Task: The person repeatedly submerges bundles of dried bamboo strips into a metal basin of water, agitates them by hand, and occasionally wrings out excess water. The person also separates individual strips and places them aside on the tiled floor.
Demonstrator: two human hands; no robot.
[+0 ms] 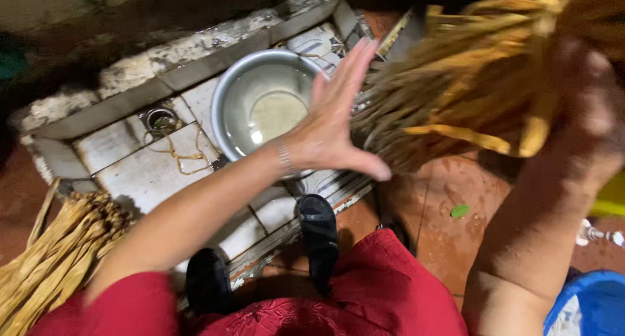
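Head view, starting at the far left: a loose sheaf of pale yellow straw-like stalks (pixel 55 251) lies on the reddish floor, its tips against the edge of a low washing area of worn white tiles (pixel 140 173) walled by a grey stone kerb. A small round metal drain (pixel 160 120) sits in those tiles, with a thin yellowish strand lying curled just beside it. Further right, a round shiny steel basin (pixel 260 105) rests on the tiles; it holds shallow water.

Over the basin's right rim hovers the left hand (pixel 335 118), fingers straight and spread wide, palm flat, holding nothing; a thin bracelet circles the wrist. Its fingertips reach toward the bundle of golden-brown dried stalks (pixel 456 92), though whether they touch it is unclear because of blur. Below the arm, two black sandals (pixel 319 238) stand on the tile edge, and a red patterned garment (pixel 377 297) fills the bottom of the frame.

Right of centre, the bundle fans out downward to the left, above the tile edge and the wet terracotta floor (pixel 449 186), where a small green leaf (pixel 459 210) lies. The right hand (pixel 583 108) is closed around the bundle's upper end, lifted high and near the camera, blurred. At the bottom right corner shows part of a blue plastic tub (pixel 586 307).
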